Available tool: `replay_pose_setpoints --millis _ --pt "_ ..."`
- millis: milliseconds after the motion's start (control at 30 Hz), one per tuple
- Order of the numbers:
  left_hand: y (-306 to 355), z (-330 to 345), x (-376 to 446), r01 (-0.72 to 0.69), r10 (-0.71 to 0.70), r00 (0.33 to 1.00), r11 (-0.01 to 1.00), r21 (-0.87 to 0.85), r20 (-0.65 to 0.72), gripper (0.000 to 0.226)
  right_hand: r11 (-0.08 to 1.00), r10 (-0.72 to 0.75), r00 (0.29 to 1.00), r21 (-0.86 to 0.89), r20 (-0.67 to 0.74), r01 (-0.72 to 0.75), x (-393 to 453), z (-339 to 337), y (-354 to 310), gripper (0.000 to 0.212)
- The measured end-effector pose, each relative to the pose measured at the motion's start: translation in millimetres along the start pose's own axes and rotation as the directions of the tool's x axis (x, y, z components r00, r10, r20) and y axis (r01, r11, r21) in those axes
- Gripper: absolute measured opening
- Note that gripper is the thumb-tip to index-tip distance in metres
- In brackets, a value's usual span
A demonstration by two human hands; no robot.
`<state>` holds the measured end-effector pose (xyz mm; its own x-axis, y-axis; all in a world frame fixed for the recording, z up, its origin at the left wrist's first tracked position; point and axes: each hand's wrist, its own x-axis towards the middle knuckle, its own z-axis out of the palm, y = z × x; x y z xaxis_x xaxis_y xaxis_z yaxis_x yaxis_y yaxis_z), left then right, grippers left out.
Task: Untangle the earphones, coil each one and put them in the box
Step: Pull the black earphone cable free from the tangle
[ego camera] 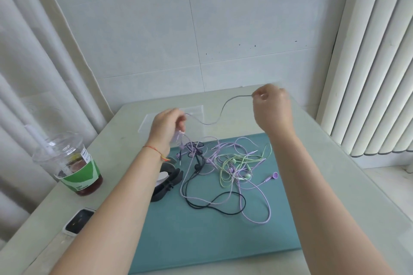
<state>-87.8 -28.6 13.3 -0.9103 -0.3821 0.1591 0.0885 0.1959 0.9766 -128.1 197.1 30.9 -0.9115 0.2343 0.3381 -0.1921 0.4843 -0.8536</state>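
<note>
A tangle of earphones (225, 169) in purple, green and black lies on the teal mat (212, 236). My left hand (166, 128) is raised over the tangle's left end and grips purple cable, with strands hanging from it to the pile. My right hand (271, 107) is lifted higher at the right and pinches a thin cable (220, 116) that sags between both hands. The clear plastic box (194, 110) stands behind my left hand at the back of the table, partly hidden by it.
A plastic cup with a green sleeve and straw (71, 165) stands at the left. A phone (79, 221) lies near the left front edge. A black object (166, 182) rests under my left forearm. White wall behind, curtain left, radiator (375, 73) right.
</note>
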Motion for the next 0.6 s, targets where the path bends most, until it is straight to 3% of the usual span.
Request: replay_pose_setpoints --millis 100,233,400,500,600 --pt "12.2 19.3 -8.1 -0.148 0.093 0.978 0.941 0.306 0.187 0.016 0.99 -0.049 0.982 -0.123 0.182 0.072 -4.5 2.9 -2.1 0.036" --pt "18.9 37.0 -14.5 -0.279 0.193 0.955 0.845 0.457 0.226 0.014 0.976 -0.189 0.945 -0.051 0.266 0.209 -13.3 4.0 -14.7 0.04" --pt "21.3 46.1 -18.3 -0.288 0.182 0.945 0.858 0.424 0.272 0.016 0.963 -0.267 0.844 0.1 0.465 0.25 -23.6 7.8 -23.9 0.039" --pt "21.3 46.5 -18.8 -0.218 0.135 0.963 0.901 0.375 0.234 0.021 0.943 -0.319 0.827 0.064 0.463 0.328 -27.1 13.3 -24.6 0.036" --pt "20.7 44.0 -21.9 -0.102 0.042 0.964 0.97 0.219 0.262 0.006 0.935 -0.328 0.827 0.031 0.456 0.354 -26.0 14.2 -22.6 0.023"
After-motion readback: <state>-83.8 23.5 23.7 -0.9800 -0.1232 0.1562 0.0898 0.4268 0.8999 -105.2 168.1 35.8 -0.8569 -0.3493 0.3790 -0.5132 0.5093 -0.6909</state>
